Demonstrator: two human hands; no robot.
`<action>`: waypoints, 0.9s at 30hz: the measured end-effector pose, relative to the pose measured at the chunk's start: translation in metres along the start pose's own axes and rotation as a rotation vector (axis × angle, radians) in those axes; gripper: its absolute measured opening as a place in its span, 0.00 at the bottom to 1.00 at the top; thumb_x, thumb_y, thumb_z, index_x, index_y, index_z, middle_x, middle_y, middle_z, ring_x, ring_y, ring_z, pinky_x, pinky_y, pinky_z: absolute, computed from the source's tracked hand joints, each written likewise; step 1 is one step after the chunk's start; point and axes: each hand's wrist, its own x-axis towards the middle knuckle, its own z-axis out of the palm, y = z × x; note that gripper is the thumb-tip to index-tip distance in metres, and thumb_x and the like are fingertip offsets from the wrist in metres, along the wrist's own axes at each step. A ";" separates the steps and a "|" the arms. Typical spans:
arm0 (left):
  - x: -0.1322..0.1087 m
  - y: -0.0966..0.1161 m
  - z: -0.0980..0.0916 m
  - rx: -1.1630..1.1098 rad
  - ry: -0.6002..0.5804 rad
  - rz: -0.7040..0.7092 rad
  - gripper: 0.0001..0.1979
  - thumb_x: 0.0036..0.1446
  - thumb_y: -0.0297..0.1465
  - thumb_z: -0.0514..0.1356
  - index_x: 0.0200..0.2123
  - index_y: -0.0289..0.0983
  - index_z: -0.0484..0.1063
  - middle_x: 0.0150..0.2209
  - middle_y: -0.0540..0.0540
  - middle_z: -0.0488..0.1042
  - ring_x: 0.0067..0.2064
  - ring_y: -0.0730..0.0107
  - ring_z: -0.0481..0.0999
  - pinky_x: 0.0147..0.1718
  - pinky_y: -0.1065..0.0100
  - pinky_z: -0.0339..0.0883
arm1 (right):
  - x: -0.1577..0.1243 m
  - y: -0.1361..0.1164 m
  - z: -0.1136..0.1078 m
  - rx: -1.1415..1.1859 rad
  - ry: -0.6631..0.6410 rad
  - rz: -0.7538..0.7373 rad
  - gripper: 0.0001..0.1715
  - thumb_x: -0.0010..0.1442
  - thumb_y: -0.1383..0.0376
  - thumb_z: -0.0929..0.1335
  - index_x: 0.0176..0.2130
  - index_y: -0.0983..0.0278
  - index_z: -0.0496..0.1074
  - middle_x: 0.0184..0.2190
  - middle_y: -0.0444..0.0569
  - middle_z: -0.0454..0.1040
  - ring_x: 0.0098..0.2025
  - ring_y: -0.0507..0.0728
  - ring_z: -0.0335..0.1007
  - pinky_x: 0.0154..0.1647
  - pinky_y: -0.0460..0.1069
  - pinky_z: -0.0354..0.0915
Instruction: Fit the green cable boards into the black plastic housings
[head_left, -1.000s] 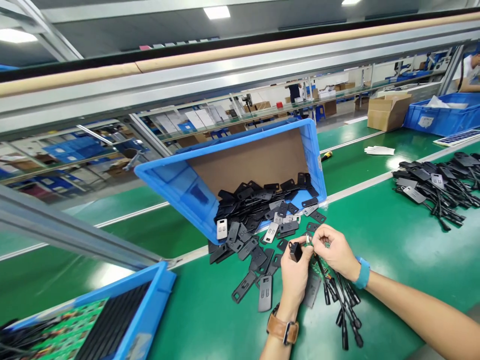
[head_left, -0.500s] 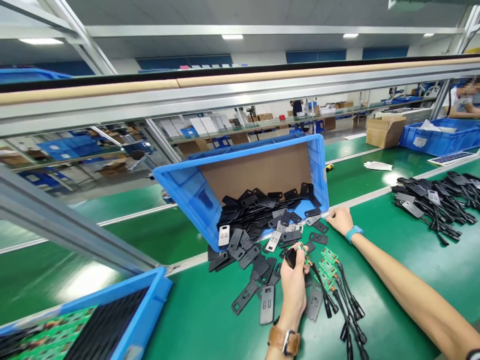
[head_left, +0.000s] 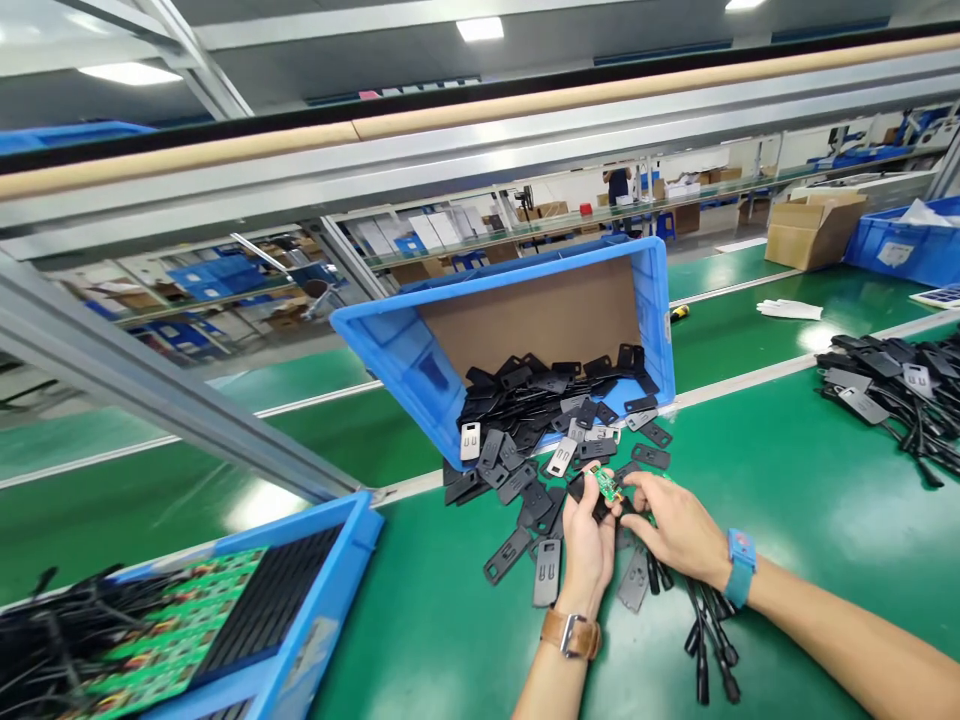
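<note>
My left hand is closed around a black plastic casing and a small green circuit board, the board facing up by the thumb. From the right, my right hand reaches to the board's wired end, thumb and fingers closing on its black cable. The fingers partly hide the cable. Beneath the right hand lie more boards, mostly covered, with their black cables trailing toward me. Loose black covers are scattered around the left hand.
A tipped blue bin spills black covers onto the green bench. At lower left a blue crate holds boards and black strips. A pile of cabled black parts lies right. Farther back are a white glove and cardboard box.
My right hand has left the bin's corner and come over to the circuit board in my left hand. The camera view has tilted down and shifted left.
</note>
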 end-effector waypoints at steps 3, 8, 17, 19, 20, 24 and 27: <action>0.000 -0.003 -0.001 0.009 -0.049 0.018 0.19 0.49 0.37 0.72 0.43 0.37 0.74 0.33 0.48 0.73 0.28 0.75 0.68 0.27 0.72 0.64 | -0.002 0.004 0.000 -0.073 0.020 -0.055 0.15 0.65 0.70 0.65 0.51 0.62 0.63 0.38 0.48 0.73 0.40 0.59 0.71 0.41 0.53 0.67; 0.000 -0.006 -0.003 0.070 -0.091 0.099 0.21 0.51 0.38 0.71 0.46 0.39 0.73 0.34 0.48 0.71 0.28 0.77 0.67 0.29 0.72 0.64 | -0.001 0.007 -0.007 -0.226 0.080 -0.174 0.09 0.68 0.69 0.61 0.48 0.64 0.66 0.38 0.51 0.72 0.39 0.60 0.70 0.40 0.54 0.66; -0.003 0.000 0.003 0.166 -0.093 0.155 0.23 0.49 0.39 0.72 0.47 0.40 0.73 0.38 0.47 0.73 0.30 0.76 0.68 0.29 0.72 0.65 | 0.002 0.002 -0.019 -0.347 0.096 -0.303 0.12 0.71 0.67 0.59 0.44 0.65 0.70 0.33 0.50 0.70 0.34 0.58 0.67 0.36 0.52 0.63; -0.003 0.001 0.004 0.167 -0.100 0.155 0.23 0.48 0.39 0.72 0.46 0.40 0.74 0.39 0.47 0.74 0.30 0.76 0.68 0.28 0.72 0.64 | 0.003 0.001 -0.020 -0.359 0.107 -0.312 0.13 0.72 0.67 0.58 0.43 0.65 0.71 0.32 0.50 0.70 0.34 0.58 0.67 0.36 0.52 0.62; -0.003 0.001 0.004 0.166 -0.103 0.151 0.23 0.47 0.40 0.72 0.46 0.40 0.75 0.39 0.46 0.74 0.30 0.76 0.68 0.28 0.72 0.64 | 0.003 0.001 -0.021 -0.361 0.114 -0.321 0.14 0.72 0.67 0.58 0.43 0.65 0.71 0.32 0.50 0.70 0.34 0.58 0.67 0.37 0.52 0.62; -0.002 0.001 0.002 0.174 -0.124 0.140 0.25 0.48 0.40 0.72 0.48 0.39 0.75 0.40 0.44 0.75 0.30 0.75 0.68 0.26 0.73 0.61 | 0.003 0.004 -0.023 -0.351 0.120 -0.354 0.14 0.72 0.65 0.59 0.42 0.65 0.72 0.32 0.50 0.70 0.34 0.57 0.66 0.37 0.52 0.63; -0.002 0.001 0.000 0.221 -0.186 0.110 0.25 0.50 0.41 0.71 0.49 0.37 0.74 0.37 0.44 0.75 0.28 0.76 0.66 0.24 0.73 0.60 | 0.004 0.008 -0.028 -0.295 0.098 -0.355 0.12 0.71 0.65 0.61 0.41 0.65 0.72 0.33 0.51 0.71 0.35 0.57 0.68 0.38 0.53 0.66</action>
